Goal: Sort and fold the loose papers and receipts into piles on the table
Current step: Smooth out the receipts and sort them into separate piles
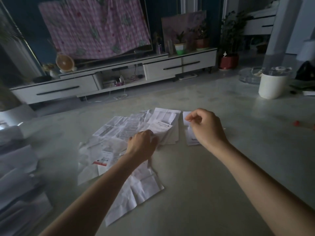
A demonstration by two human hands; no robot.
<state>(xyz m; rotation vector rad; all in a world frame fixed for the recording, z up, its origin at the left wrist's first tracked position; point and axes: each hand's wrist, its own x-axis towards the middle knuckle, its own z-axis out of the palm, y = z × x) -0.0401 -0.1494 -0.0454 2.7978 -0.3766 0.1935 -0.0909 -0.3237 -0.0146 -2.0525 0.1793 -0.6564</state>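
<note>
Loose creased papers and receipts (119, 126) lie spread across the middle of the pale table (221, 176). My left hand (142, 144) rests among them, its fingers curled onto the edge of a white printed sheet (160, 128). A large crumpled sheet (138, 189) lies under my left forearm. A receipt with a red band (103, 159) sits to the left. To the right a small stack of folded slips (190, 140) lies apart from the spread. My right hand (204, 128) hovers over that stack with fingers loosely curled; whether it pinches a slip is unclear.
A white cylindrical bin (272, 84) and a clear tray (250, 75) stand at the back right. Blurred white stacks of paper (18, 167) fill the left edge. A small red object (296, 123) lies at the far right. A low TV cabinet (110, 79) stands behind.
</note>
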